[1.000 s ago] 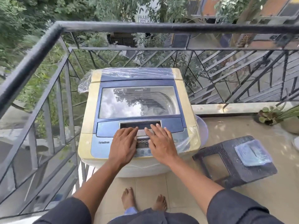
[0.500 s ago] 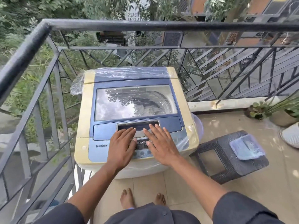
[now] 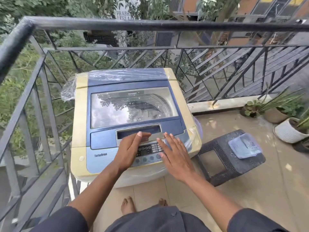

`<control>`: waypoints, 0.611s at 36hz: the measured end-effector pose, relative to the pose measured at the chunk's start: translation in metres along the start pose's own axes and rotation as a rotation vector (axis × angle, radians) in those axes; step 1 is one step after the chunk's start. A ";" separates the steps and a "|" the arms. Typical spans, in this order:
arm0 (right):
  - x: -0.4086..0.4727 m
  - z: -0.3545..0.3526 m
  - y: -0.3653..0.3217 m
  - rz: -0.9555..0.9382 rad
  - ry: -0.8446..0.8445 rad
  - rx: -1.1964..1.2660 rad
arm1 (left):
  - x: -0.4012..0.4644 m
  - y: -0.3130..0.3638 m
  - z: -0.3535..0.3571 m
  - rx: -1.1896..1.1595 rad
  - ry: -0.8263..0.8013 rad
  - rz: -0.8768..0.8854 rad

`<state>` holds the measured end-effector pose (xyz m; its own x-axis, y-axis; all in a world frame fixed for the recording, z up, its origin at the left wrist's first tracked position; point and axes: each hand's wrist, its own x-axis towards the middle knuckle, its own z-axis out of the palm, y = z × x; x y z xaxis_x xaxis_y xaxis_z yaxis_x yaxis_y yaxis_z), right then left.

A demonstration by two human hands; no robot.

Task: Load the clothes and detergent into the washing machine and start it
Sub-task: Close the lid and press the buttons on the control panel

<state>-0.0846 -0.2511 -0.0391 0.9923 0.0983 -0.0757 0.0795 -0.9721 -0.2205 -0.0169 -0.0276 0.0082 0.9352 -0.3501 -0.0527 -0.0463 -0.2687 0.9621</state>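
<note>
A top-loading washing machine (image 3: 80, 114), cream and blue, stands in the balcony corner with its glass lid (image 3: 133, 107) down. Clear plastic wraps its back and sides. My left hand (image 3: 129, 150) is flat with straight fingers, fingertips at the lid's handle recess (image 3: 138, 131). My right hand (image 3: 175, 155) is spread open over the right part of the control panel (image 3: 147, 150), fingers straight. Whether either hand touches the surface is unclear. No clothes or detergent show outside the machine; the drum's contents are hidden by reflections.
A black metal railing (image 3: 150, 25) closes the balcony at the left and back. A dark plastic stool (image 3: 222, 158) stands right of the machine with a blue plastic packet (image 3: 245, 145) on it. Potted plants (image 3: 289, 129) sit at the far right. My bare feet (image 3: 127, 205) stand on beige tiles.
Both hands have slid a little apart, uncovering the panel's buttons. My left fingertips have moved up to the handle recess. The camera view shifted slightly right.
</note>
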 end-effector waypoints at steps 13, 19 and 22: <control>-0.029 -0.001 0.020 0.219 0.078 -0.012 | 0.025 0.010 0.019 -0.128 -0.225 -0.033; -0.040 -0.005 0.026 0.283 0.076 -0.027 | 0.030 0.005 0.022 -0.254 -0.222 -0.094; -0.041 -0.006 0.023 0.293 0.069 -0.025 | 0.030 0.003 0.023 -0.298 -0.219 -0.105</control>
<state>-0.1228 -0.2792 -0.0353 0.9773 -0.2011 -0.0666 -0.2099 -0.9620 -0.1748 0.0026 -0.0591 0.0034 0.8310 -0.5266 -0.1796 0.1794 -0.0519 0.9824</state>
